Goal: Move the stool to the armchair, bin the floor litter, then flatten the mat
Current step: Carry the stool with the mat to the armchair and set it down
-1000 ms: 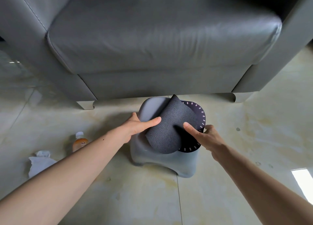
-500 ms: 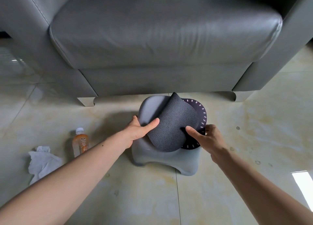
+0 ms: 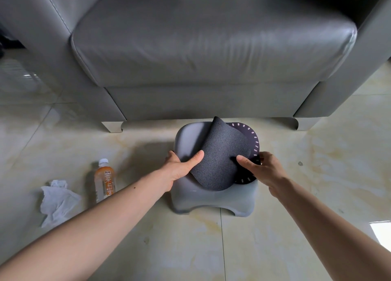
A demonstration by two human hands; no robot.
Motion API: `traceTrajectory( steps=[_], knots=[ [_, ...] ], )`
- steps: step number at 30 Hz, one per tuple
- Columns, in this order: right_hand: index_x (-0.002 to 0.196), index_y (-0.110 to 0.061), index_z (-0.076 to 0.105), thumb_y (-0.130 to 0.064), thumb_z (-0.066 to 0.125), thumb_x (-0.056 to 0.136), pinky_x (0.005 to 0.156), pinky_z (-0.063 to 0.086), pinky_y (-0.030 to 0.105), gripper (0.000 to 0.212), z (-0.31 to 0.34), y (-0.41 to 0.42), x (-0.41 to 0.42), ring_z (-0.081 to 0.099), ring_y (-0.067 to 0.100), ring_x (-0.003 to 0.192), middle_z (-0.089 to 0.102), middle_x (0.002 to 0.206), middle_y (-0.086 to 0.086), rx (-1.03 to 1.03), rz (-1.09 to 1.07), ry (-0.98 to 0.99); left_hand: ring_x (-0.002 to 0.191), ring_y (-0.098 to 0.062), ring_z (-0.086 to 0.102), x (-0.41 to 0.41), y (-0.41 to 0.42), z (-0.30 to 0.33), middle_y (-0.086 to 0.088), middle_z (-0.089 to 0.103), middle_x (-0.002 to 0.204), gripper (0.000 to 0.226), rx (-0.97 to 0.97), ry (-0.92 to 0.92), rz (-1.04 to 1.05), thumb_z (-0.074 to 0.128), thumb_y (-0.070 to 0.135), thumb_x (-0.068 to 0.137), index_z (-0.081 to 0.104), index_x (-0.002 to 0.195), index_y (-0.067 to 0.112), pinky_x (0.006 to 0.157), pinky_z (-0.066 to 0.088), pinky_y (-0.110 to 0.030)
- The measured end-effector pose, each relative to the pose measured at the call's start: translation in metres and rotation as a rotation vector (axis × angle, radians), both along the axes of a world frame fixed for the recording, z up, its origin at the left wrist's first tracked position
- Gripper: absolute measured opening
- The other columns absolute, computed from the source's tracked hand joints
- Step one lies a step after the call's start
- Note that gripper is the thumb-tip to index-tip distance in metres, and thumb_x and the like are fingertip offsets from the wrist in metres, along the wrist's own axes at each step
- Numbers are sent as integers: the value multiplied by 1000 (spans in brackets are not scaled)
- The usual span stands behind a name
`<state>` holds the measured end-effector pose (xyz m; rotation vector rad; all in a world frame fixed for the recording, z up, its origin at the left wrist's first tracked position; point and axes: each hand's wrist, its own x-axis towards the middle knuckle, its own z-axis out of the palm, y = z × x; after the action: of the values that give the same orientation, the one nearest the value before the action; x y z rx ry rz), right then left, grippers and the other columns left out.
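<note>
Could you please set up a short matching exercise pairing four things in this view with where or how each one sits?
Things:
1. stool
2. mat
3. bottle
4. tissue

States:
A. crumpled on the floor, far left
B. folded over on the stool's seat
C. lying on the tiles beside the tissue
D. standing in front of the armchair, gripped by both hands

Pairs: 1-D, 2-B, 3-C, 4-A

Glossy pale floor tiles w/ yellowish marbling, dark grout line running fwd-back. Bright light patch on floor at right edge. Small dark speck on tile, right side. Dark gap at far left.
</note>
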<state>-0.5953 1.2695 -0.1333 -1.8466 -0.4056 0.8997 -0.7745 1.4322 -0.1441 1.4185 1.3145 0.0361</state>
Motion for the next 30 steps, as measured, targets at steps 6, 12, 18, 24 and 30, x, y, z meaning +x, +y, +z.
traceTrajectory(
  steps=[6,12,18,24,30],
  knots=[
    [92,-2,72,-25,80,80,45,46,12,28,2,1,1,64,11,59,70,76,6,-10,-8,30,142,-21,32,0,-3,1,-1,27,158,124,-9,17,-8,68,75,62,9,152,13,115,29,-37],
    [89,-3,72,-22,80,80,43,45,11,23,2,0,1,63,-2,45,69,70,2,-1,-11,44,145,-21,25,0,-3,5,0,18,161,128,-13,28,-16,66,75,63,-1,154,14,116,24,-37],
    [88,-3,71,-23,80,80,43,46,12,24,3,0,2,64,0,45,69,70,2,-8,-10,46,145,-22,25,0,-5,6,-1,18,161,129,-23,31,-16,66,76,62,0,154,14,117,25,-39],
    [79,-8,72,-23,79,81,44,47,13,17,5,1,0,66,3,47,71,67,1,-4,1,55,145,-22,26,0,-5,8,-2,20,161,130,-20,37,-15,67,76,62,0,153,12,117,25,-39],
    [75,-10,72,-23,80,80,42,46,12,16,5,1,1,65,1,45,70,58,-5,-21,6,43,147,-22,22,-1,-7,9,-2,15,162,132,-31,45,-15,66,77,62,-4,154,12,119,23,-41]
  ],
)
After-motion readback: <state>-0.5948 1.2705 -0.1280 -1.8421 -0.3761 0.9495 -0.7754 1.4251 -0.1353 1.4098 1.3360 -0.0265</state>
